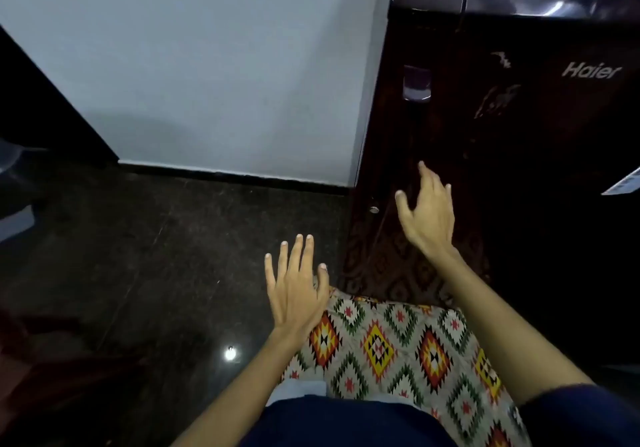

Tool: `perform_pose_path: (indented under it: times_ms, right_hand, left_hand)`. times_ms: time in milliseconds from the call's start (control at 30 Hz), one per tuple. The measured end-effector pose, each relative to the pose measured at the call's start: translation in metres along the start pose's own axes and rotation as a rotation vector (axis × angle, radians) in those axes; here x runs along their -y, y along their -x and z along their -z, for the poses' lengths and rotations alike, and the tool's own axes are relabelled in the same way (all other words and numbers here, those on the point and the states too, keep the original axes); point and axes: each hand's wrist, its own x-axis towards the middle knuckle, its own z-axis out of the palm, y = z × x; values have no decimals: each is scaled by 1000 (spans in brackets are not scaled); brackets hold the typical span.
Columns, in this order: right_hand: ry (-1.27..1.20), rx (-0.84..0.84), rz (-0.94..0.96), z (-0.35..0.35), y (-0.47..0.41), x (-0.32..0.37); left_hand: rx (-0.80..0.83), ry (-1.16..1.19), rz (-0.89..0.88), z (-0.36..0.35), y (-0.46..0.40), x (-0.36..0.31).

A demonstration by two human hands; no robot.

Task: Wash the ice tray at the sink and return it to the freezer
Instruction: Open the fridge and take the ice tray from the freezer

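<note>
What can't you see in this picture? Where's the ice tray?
Head view only:
- Ice tray: not in view; both the left hand and right hand hold nothing.
- Inside of the fridge: hidden by its closed door.
- Fridge's right side: cut off by the frame edge.
- Sink: not in view.

A glossy, dark maroon finish with a faint floral print is seen on the refrigerator door (519, 134), and light is reflected along its top edge. The dark stone floor (138, 256) is polished, a lamp being mirrored in it. The wall (207, 65) is painted matt. The garment (398, 342) is of patterned woven cloth.
</note>
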Motion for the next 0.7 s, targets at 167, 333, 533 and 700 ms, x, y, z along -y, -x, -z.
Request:
perform_pose_path:
  times_ms: [167, 333, 533, 700]
  right_hand:
    - [-382, -38, -220, -15, -29, 27]
    - [-540, -60, -349, -30, -43, 40]
    - [-518, -103, -374, -32, -41, 46]
    - [-502, -121, -414, -30, -42, 51]
  left_hand:
    - [4, 40, -39, 1, -20, 23]
    - [41, 58, -98, -6, -35, 39]
    - [40, 125, -139, -8, -45, 38]
    - [64, 185, -152, -6, -45, 37]
